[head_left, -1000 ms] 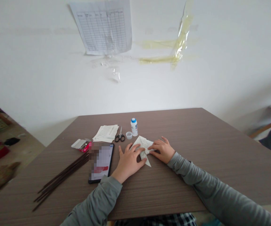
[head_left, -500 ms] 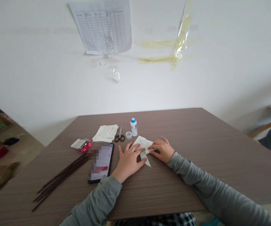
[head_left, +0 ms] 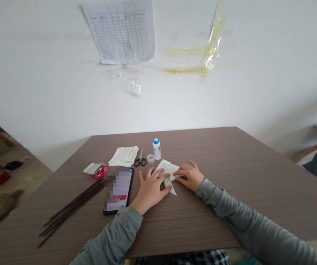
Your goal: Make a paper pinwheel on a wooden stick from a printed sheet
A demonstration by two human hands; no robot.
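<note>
A folded piece of printed paper [head_left: 163,165] lies on the table under both hands, with a pointed flap sticking out toward me. My left hand [head_left: 150,188] rests across its left side with fingers spread, the fingertips and thumb pressing on the paper. From the right, my right hand [head_left: 191,177] has its thumb and fingers together on the paper's right edge; the part under those fingers is hidden. Just beyond the paper stand a white bottle with a blue cap [head_left: 156,149] and a small clear plastic cup [head_left: 150,158].
Black-handled scissors [head_left: 140,161] lie beside a stack of printed paper sheets [head_left: 123,156]. On the left are a phone [head_left: 121,187], a bundle of thin dark sticks [head_left: 74,209] and an opened small red-and-white box [head_left: 95,169]. A white wall [head_left: 191,106] borders the table's [head_left: 230,154] far edge.
</note>
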